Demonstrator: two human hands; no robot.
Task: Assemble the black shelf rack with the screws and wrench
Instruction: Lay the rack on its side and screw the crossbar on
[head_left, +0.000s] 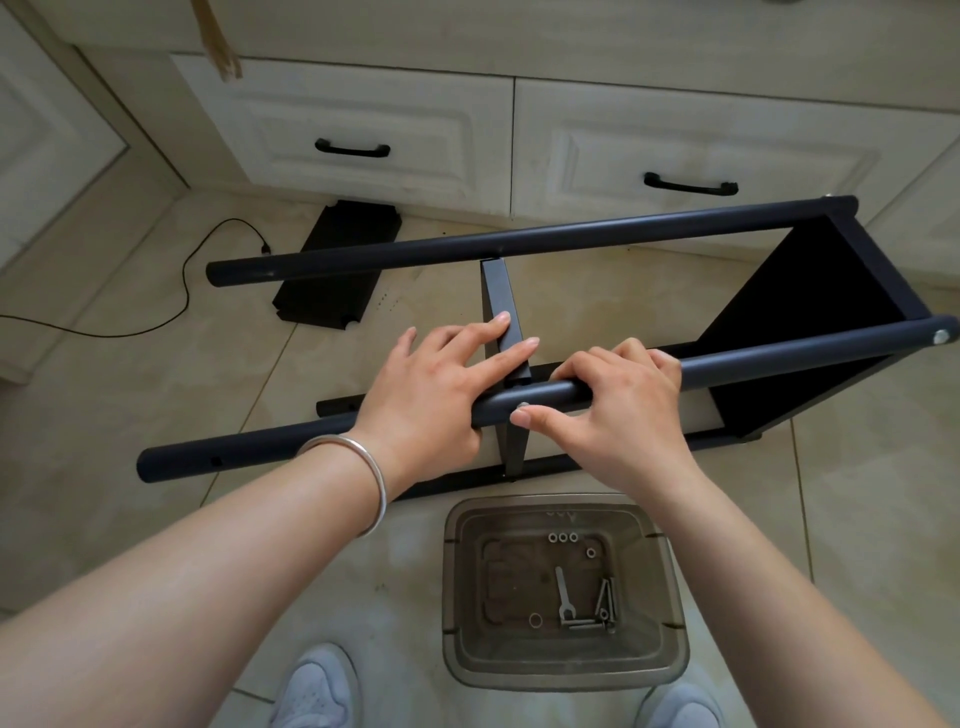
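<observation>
The black shelf rack lies on its side on the tiled floor, with a far tube (519, 239) and a near tube (779, 358) joined at the right by a fitted black shelf (810, 291). A middle shelf panel (500, 296) stands edge-on between the tubes. My left hand (441, 384) rests on the near tube with its fingers flat against that panel. My right hand (608, 400) wraps the near tube, its thumb pressing a screw head (521, 406) on the tube's side. A small wrench (563, 597) and loose screws (602, 605) lie in a clear bin (670, 587).
Another black shelf panel (337, 265) lies flat on the floor by the cream cabinet drawers (363, 130). A black cable (192, 270) trails across the tiles at left. Several washers (562, 537) sit in the bin. My shoes (314, 691) are at the bottom edge.
</observation>
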